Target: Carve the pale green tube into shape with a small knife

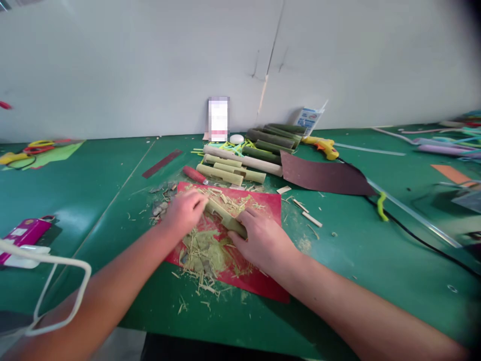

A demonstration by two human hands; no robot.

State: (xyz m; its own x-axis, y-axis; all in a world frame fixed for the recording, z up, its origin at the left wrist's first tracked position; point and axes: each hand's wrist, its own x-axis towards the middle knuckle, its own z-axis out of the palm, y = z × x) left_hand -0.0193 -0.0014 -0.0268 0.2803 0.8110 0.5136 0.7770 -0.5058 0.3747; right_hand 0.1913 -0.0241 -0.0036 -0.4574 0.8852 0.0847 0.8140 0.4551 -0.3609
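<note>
A pale green bamboo piece (pixel 222 214) with a notch cut in its side lies slanted between my hands, above a red sheet (pixel 271 203). My right hand (pixel 261 235) grips its near right end, thumb below and fingers over the top. At the far left end, my left hand (pixel 185 209) is closed, fingers pinched against the bamboo; whether anything else is in them is hidden. Shavings and pale dust (pixel 205 255) cover much of the sheet. Just behind it lies a tool with a red handle (pixel 194 175), beside several cut bamboo pieces (pixel 220 174).
Brown sandpaper (pixel 325 175) curls at right, near a yellow glue gun (pixel 325 147) with a black cord. Darker bamboo lengths (pixel 270 139) lie behind. A phone (pixel 218 119) leans on the wall. At left are a magenta object (pixel 28 234) and a white wire frame (pixel 84 281).
</note>
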